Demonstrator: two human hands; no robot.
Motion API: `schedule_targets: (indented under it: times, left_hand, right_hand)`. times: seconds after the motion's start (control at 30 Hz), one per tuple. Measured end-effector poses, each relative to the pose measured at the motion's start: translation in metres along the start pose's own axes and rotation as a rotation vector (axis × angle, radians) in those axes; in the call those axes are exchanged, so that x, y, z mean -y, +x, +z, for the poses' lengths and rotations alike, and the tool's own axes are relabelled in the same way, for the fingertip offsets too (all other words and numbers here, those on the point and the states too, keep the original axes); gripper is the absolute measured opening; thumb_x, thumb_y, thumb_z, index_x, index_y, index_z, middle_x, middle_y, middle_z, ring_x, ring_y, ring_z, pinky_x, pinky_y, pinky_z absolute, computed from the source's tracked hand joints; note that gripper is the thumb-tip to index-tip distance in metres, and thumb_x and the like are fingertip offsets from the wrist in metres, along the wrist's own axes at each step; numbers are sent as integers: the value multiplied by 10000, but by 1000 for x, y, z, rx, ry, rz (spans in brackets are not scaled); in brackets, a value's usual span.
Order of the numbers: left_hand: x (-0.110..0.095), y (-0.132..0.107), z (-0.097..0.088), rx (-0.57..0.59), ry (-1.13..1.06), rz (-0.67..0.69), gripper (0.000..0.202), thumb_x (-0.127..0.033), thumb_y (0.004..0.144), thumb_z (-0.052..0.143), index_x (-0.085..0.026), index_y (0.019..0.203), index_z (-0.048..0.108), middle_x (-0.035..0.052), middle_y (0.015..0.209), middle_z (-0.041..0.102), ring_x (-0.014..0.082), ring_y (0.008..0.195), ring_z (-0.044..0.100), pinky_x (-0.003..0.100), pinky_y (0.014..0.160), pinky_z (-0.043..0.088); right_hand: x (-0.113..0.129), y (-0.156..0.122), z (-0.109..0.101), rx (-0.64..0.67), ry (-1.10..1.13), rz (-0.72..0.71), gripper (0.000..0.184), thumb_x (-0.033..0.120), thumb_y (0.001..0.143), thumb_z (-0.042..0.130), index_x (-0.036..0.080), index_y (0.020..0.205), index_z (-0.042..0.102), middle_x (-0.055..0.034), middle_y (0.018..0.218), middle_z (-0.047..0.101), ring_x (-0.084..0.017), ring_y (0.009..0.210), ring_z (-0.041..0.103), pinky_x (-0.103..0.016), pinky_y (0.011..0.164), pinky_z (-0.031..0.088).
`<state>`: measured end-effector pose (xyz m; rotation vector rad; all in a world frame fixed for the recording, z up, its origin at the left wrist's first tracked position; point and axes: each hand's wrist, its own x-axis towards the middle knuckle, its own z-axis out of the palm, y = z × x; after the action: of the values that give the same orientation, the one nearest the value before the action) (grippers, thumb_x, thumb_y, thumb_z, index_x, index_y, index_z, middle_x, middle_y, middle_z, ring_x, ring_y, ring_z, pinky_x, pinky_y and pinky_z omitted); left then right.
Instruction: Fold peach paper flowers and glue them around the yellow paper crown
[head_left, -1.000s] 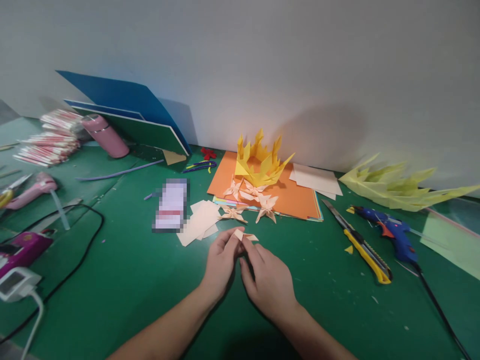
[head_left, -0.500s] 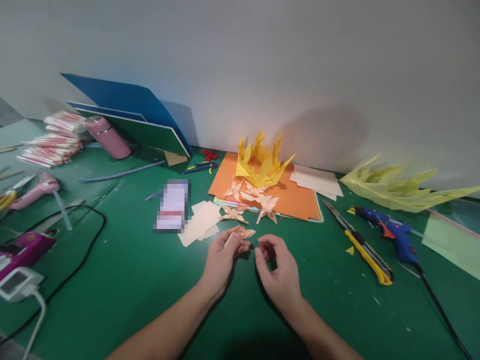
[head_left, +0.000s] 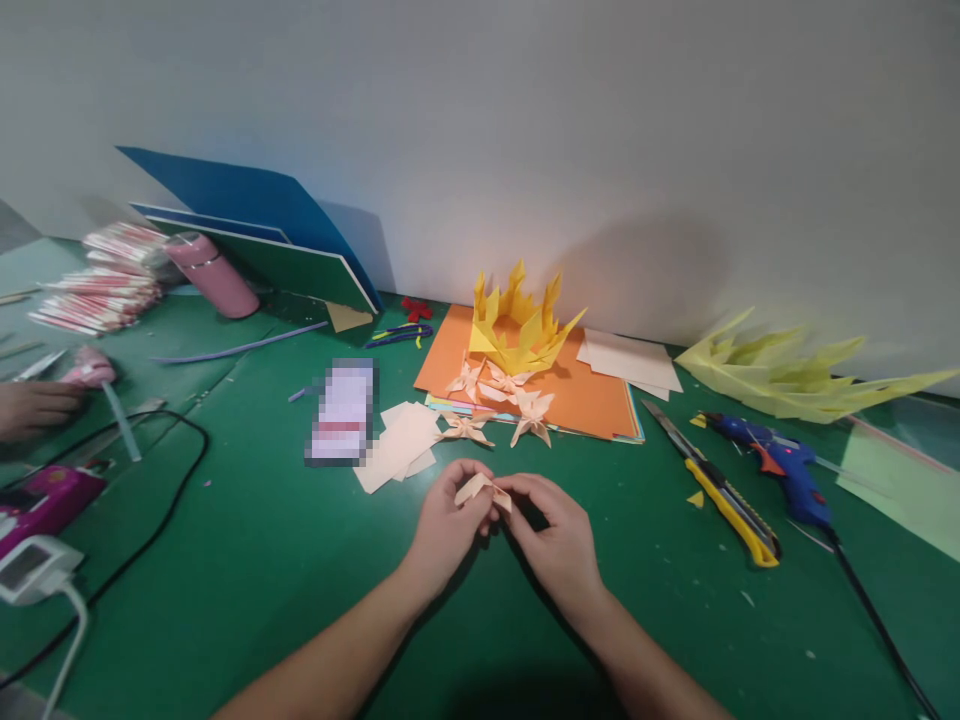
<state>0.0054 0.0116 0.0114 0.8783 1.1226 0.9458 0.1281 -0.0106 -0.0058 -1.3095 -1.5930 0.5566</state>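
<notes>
You are pinching the peach paper piece [head_left: 482, 489] between left hand [head_left: 446, 530] and right hand [head_left: 561, 545], fingers closed on it; advise pressing creases flat

Soft, even indoor light from above and the left washes the green worktop [head_left: 262, 560], throwing broad, faint shadows rightward on the pale wall [head_left: 600, 120] behind the yellow paper crown [head_left: 521, 325]. Left hand [head_left: 446, 525], right hand [head_left: 559, 545] and the folded paper [head_left: 480, 489] they pinch are sharp; wide-angle bending curves the edges. A pixelated patch [head_left: 341, 410] masks one item.
</notes>
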Motion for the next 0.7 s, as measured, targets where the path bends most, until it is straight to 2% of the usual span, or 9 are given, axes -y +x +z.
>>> schedule_targets:
  times: [0.4,0.7]
  left_hand:
    - [-4,-4,6,-77,-101,-54,176,-233,587,653,-167,707,543,-66,478,523,51,413,417,178,438,315]
    - [0,-4,4,-70,-135,-26,205,-239,594,699,-148,760,619,-28,550,597,71,480,496,188,479,391]
  right_hand:
    - [1,-1,-1,-26,42,63,132,203,800,560,229,793,689,-24,760,714,-166,695,660,-280,645,532]
    - [0,0,-2,-76,114,124,106,214,775,589,210,787,694,-28,736,707,-156,648,650,-260,593,524]
